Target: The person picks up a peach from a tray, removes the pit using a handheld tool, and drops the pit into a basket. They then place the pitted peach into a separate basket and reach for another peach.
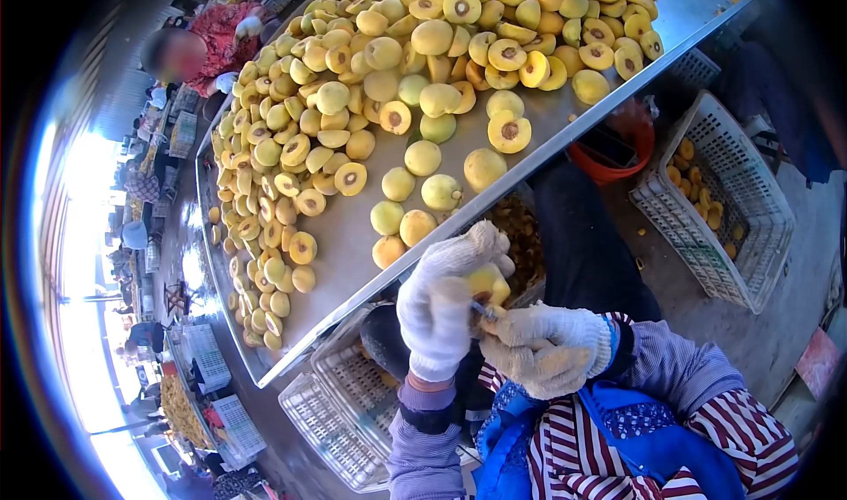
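Gripping a round yellow peach (490,281), the left hand in a white knit glove (438,310) is holding it just below the long steel table's edge (565,147), while the gloved right hand (545,346) is clenching a small blade (483,309) against its underside. Roundish fruit, no clear long axis; smooth, pale-yellow skin.

My gloves, left (438,310) and right (543,346), are off-white knit. The fruit (488,282) I hold is yellow, like the pale yellow-green pile (388,77) on the grey metal table (340,235). My sleeves (706,403) are red-and-white striped, my apron (653,447) blue. The crate (719,205) is white, the bucket (618,160) orange.
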Demonstrator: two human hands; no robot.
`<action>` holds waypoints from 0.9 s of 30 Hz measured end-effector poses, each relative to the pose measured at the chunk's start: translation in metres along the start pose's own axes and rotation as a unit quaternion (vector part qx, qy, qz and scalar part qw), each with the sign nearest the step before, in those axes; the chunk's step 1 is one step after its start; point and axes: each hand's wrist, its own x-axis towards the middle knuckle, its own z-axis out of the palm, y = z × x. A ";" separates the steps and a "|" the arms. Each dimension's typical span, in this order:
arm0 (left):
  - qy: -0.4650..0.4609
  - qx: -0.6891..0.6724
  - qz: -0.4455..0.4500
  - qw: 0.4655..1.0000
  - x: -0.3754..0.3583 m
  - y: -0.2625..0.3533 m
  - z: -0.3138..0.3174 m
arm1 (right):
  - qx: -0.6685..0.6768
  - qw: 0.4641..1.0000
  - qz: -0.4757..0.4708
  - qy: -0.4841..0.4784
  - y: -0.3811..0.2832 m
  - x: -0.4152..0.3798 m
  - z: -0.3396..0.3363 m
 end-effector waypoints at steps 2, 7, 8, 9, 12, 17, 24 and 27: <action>0.025 -0.177 -0.076 0.981 -0.003 0.001 0.010 | -0.028 0.999 -0.008 0.038 0.004 -0.001 0.001; 0.033 -0.152 -0.100 0.983 -0.006 0.008 0.015 | 0.009 0.999 0.006 -0.043 0.006 0.001 -0.004; 0.033 -0.121 -0.084 0.989 -0.006 0.009 0.016 | 0.006 1.000 0.008 -0.024 0.006 -0.002 -0.003; 0.040 -0.136 -0.097 0.985 -0.007 0.008 0.016 | 0.004 1.000 0.009 -0.006 0.006 -0.003 -0.002; 0.078 -0.185 -0.130 0.971 -0.009 0.004 0.016 | 0.001 1.000 0.013 -0.026 0.007 0.000 0.001; 0.034 -0.541 -0.173 0.822 -0.009 -0.004 0.023 | -0.143 0.985 -0.008 0.094 0.013 0.001 0.000; 0.378 0.121 -0.166 0.902 -0.058 -0.006 -0.072 | -0.186 0.979 0.000 0.087 -0.009 -0.005 0.014; 0.275 0.678 -0.167 0.661 -0.097 -0.012 -0.136 | -0.192 0.972 0.010 0.131 -0.016 0.004 0.008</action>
